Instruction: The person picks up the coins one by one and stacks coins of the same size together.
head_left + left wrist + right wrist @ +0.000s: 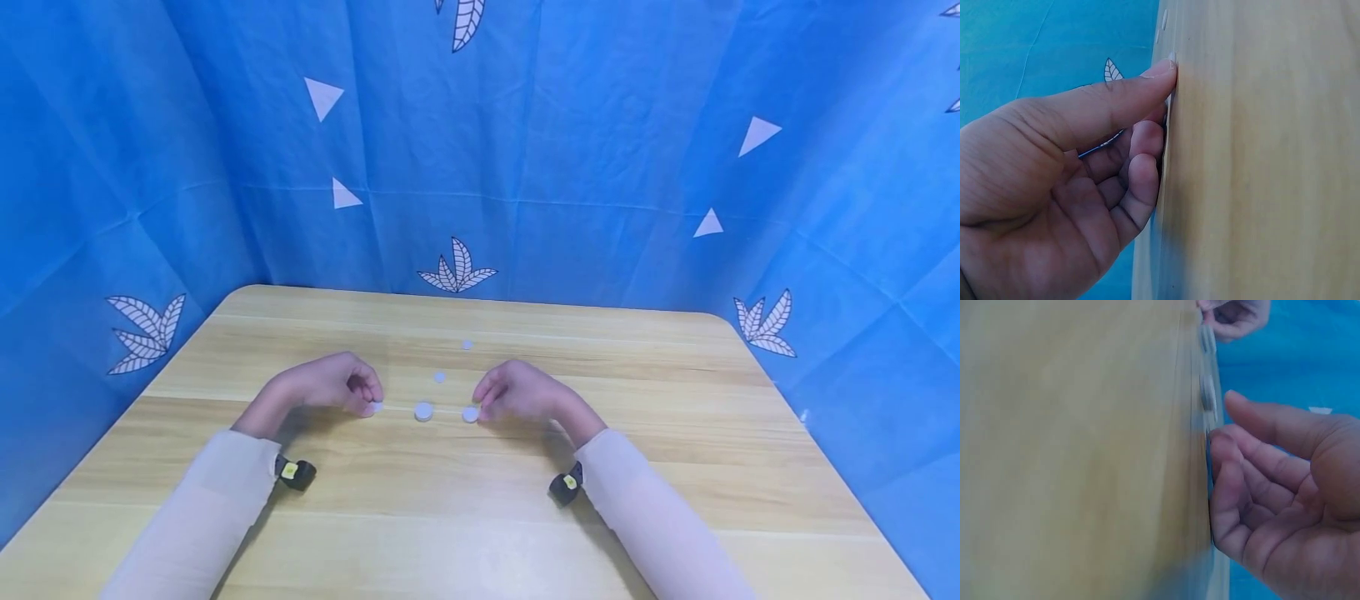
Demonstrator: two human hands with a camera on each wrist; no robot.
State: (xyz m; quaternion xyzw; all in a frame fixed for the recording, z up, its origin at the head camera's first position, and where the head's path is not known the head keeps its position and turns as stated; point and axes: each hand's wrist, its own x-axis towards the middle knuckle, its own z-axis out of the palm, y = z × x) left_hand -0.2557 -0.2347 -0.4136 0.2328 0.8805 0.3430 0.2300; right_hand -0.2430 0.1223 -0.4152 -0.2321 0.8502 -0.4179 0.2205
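My left hand [330,383] is low over the table, its thumb and fingers at the edge of a small white disc [377,407]. In the left wrist view the thumb of that hand [1066,150] meets the disc's rim [1172,57], while the fingertip behind is mostly hidden. A thicker white disc [423,411] lies between the hands. Beside another white disc [470,414] is my right hand [521,390]. The right wrist view shows this hand [1279,481] with thumb and forefinger apart, just short of a disc [1209,397], and nothing visible between them.
Two smaller white discs [439,377] lie farther back on the light wooden table [420,533]. Behind the table and along both sides hangs a blue curtain [600,125] printed with white leaves and triangles. A black wrist camera [296,472] sits at the left cuff.
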